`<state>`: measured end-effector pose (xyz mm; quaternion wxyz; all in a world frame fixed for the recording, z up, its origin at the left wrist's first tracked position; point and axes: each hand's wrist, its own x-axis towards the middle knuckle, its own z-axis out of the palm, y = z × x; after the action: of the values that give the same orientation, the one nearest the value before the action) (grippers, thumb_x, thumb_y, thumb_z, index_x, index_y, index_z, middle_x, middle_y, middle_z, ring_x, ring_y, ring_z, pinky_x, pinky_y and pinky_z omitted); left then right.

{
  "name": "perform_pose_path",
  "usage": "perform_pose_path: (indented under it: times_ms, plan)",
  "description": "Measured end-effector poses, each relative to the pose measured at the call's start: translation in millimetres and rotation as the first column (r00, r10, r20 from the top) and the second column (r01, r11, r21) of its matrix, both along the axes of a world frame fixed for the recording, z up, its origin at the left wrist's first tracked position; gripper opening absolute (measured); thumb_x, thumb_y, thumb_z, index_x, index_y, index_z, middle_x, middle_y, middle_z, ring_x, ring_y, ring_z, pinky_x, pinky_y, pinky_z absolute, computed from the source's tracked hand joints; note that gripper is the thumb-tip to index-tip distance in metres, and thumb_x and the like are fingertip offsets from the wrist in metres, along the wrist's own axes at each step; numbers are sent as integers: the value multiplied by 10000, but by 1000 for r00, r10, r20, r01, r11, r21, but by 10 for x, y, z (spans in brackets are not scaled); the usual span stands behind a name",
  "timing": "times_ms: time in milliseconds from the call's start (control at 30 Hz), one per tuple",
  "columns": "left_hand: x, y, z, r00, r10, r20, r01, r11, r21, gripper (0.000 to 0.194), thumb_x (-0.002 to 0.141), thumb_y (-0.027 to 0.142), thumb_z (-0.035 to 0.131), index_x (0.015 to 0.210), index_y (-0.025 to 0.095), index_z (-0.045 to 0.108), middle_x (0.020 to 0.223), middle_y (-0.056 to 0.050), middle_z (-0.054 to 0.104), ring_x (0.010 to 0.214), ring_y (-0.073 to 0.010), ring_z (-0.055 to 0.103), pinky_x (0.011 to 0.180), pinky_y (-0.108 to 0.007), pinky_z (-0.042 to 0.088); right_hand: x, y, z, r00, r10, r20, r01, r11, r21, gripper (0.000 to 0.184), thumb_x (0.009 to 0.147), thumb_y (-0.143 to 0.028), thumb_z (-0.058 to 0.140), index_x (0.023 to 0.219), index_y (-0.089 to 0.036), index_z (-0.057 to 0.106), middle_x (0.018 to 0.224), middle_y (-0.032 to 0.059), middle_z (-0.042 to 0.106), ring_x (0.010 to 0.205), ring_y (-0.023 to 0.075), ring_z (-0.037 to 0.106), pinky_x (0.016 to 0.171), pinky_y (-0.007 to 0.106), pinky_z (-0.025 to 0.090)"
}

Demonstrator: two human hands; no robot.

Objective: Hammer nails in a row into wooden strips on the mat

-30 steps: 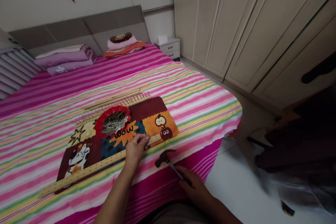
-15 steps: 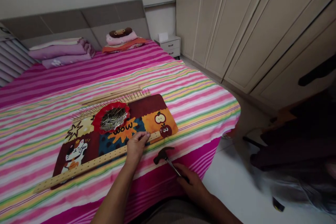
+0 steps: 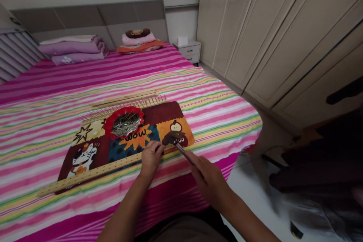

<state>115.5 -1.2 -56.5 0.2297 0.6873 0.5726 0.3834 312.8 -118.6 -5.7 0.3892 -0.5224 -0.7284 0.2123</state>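
My right hand point(image 3: 208, 177) is wrapped round the handle of a claw hammer point(image 3: 170, 138). Its dark head hovers just right of my left fingertips, over the right part of a wooden strip point(image 3: 113, 165) dotted with small dark marks. My left hand point(image 3: 151, 157) is pinched closed above that strip; whatever is between thumb and finger is too small to make out. A red scalloped bowl point(image 3: 107, 126) full of loose nails point(image 3: 127, 123) stands behind my left hand. Under the strip lies a patterned mat point(image 3: 161, 109) with cartoon prints.
Behind the bowl lies another strip with a row of upright nails point(image 3: 150, 101), and plain wooden strips point(image 3: 124, 99) beyond it. All rest on a striped bed point(image 3: 215, 102). Folded bedding point(image 3: 76, 51) is by the headboard; a wardrobe point(image 3: 244, 26) stands at the right.
My right hand has raised the hammer from beside the bed edge up and forward, bringing its head next to my left fingertips. My left hand stays pinched over the strip. The view has shifted slightly.
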Motion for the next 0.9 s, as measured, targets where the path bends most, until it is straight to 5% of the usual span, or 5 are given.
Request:
perform_pose_path:
  times_ms: [200,300,500,700,900]
  plan:
    - [19,-8,-6,1000,1,-5,-1,1000,0,188,749,333,542,620,215,611,686,3,590,674,-129,551,663,-239,435,-93,243,184,927,5,374,30,996,-88,532,908,-146,381,1427,-247,322,836,70,614,650,195,598,560,271,460]
    - [24,-7,3,1000,5,-19,-5,1000,-8,191,737,314,539,586,210,589,657,2,551,659,-131,531,643,-238,418,-101,235,193,901,45,431,28,986,-162,567,881,-125,411,1423,-273,332,809,63,615,634,189,601,560,261,456]
    - [28,-22,21,1000,-6,10,6,998,-61,128,715,259,541,648,212,640,698,-19,598,696,-155,561,662,-260,437,14,26,152,991,69,-113,-87,983,-160,437,921,-235,388,1350,-297,443,1009,56,680,919,230,640,802,341,522]
    - [-150,14,47,999,-26,22,28,993,-116,155,720,256,546,767,214,688,777,-32,652,752,-158,595,732,-283,465,39,-248,-523,918,-27,-396,-180,862,-475,386,869,-287,485,1247,-276,562,1164,28,681,1074,248,620,877,334,516]
    - [-773,284,289,950,275,-150,-276,961,18,168,734,302,541,774,225,686,802,-29,668,782,-181,602,750,-302,464,-60,-341,-1120,900,-73,-429,-185,829,-528,397,846,-340,520,1223,-245,604,1208,52,665,1119,247,602,957,337,472]
